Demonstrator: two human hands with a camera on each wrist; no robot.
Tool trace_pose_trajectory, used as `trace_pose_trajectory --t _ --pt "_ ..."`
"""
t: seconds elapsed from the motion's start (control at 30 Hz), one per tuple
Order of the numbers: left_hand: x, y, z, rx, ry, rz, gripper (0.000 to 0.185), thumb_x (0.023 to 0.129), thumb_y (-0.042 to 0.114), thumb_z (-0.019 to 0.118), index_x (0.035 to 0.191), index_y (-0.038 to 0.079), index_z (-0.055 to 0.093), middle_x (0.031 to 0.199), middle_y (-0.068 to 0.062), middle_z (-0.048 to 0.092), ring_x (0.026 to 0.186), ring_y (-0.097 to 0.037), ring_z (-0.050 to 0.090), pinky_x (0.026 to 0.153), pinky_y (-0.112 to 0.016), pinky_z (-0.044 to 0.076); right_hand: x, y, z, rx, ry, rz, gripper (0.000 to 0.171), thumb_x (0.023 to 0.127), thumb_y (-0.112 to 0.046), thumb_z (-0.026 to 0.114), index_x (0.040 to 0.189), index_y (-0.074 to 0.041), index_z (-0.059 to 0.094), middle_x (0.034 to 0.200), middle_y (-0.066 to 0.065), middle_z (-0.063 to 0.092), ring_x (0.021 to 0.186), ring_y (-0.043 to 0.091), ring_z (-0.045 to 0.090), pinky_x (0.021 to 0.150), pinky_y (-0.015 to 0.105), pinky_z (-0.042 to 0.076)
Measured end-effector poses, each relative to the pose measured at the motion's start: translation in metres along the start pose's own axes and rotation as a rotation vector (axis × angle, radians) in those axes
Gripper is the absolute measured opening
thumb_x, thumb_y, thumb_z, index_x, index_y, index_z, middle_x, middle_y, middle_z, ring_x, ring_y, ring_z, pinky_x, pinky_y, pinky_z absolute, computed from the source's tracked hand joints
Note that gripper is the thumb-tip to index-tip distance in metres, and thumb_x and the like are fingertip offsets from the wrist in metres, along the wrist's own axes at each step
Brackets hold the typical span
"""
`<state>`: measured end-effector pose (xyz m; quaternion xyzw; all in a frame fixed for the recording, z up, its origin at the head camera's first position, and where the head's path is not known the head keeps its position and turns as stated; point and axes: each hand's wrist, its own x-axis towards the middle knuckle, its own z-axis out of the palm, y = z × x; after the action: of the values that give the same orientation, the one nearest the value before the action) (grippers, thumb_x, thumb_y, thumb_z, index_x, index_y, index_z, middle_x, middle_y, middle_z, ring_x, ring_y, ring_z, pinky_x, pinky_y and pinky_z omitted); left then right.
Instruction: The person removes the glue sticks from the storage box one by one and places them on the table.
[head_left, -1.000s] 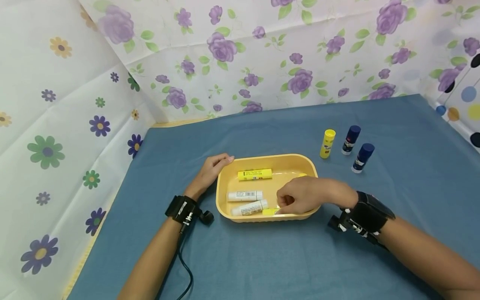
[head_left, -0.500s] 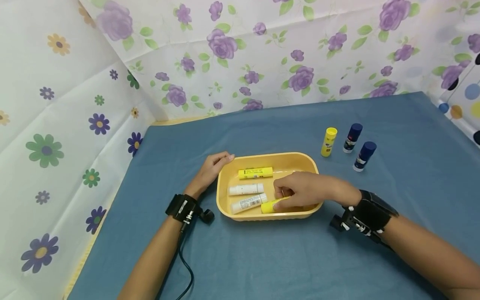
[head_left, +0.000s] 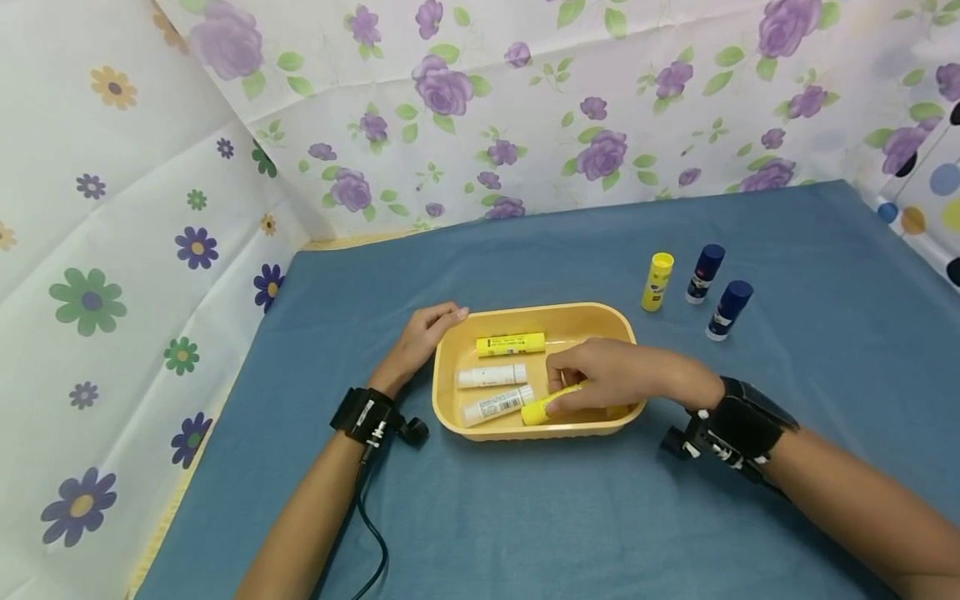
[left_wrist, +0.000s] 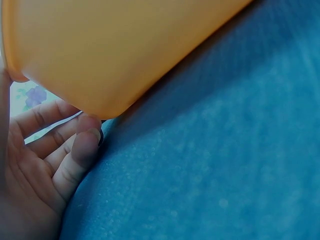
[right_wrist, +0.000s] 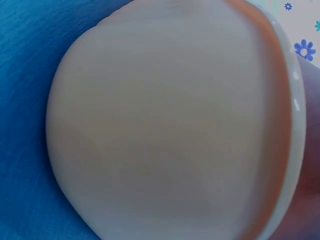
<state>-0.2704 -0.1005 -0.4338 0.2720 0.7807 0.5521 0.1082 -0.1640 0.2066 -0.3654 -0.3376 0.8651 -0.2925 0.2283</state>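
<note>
Floral sheet [head_left: 540,104]; blue cloth [head_left: 570,521]

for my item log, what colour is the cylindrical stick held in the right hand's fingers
Bright yellow; the cylindrical stick shows best in the head view.

The bare right hand [head_left: 606,372] is hiding part of the yellow cylindrical tube [head_left: 540,411]; in the right wrist view, a blurred yellow plastic tray [right_wrist: 155,120] is covering the fingers [head_left: 566,363]; lettering [head_left: 501,406] on white cylindrical tubes [head_left: 492,376] is looking illegibly small.
</note>
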Motion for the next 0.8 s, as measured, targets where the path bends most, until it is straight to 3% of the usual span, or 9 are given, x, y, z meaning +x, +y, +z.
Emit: trace_pose_trajectory --t 0.2,0.4,0.67,0.8 --pt "0.0 0.002 0.0 0.027 0.015 0.0 0.043 0.106 0.043 0.051 0.089 0.007 0.066 0.076 -0.016 0.053 0.064 -0.028 0.049 0.066 -0.032 0.041 0.002 0.003 0.001 0.002 -0.001 -0.008 0.022 0.095 -0.042 0.071 0.091 -0.022 0.063 0.07 -0.006 0.05 0.061 0.009 0.048 0.06 0.024 0.035" --pt "0.001 0.004 0.0 0.021 0.005 -0.014 0.041 0.108 0.034 0.049 0.091 0.0 0.067 0.077 -0.018 0.054 0.064 -0.025 0.05 0.067 -0.03 0.041 0.002 0.003 0.002 -0.013 -0.009 -0.007 0.022 0.096 -0.042 0.07 0.091 -0.021 0.063 0.07 -0.006 0.05 0.062 0.01 0.048 0.06 0.025 0.034" --pt "-0.007 0.033 0.003 -0.007 -0.008 -0.017 0.037 0.108 0.023 0.05 0.09 -0.006 0.063 0.075 -0.017 0.053 0.063 -0.023 0.049 0.067 -0.03 0.042 0.003 0.003 0.004 -0.054 -0.019 -0.001 0.022 0.097 -0.043 0.068 0.09 -0.023 0.063 0.069 -0.007 0.05 0.06 0.007 0.047 0.059 0.024 0.033" --pt "-0.008 0.035 0.003 -0.023 -0.007 -0.014 0.036 0.108 0.023 0.05 0.089 -0.004 0.063 0.074 -0.013 0.053 0.063 -0.024 0.05 0.067 -0.031 0.042 0.003 0.002 0.004 -0.056 -0.017 0.0 0.023 0.097 -0.044 0.067 0.09 -0.023 0.063 0.069 -0.007 0.051 0.059 0.007 0.046 0.058 0.024 0.033"
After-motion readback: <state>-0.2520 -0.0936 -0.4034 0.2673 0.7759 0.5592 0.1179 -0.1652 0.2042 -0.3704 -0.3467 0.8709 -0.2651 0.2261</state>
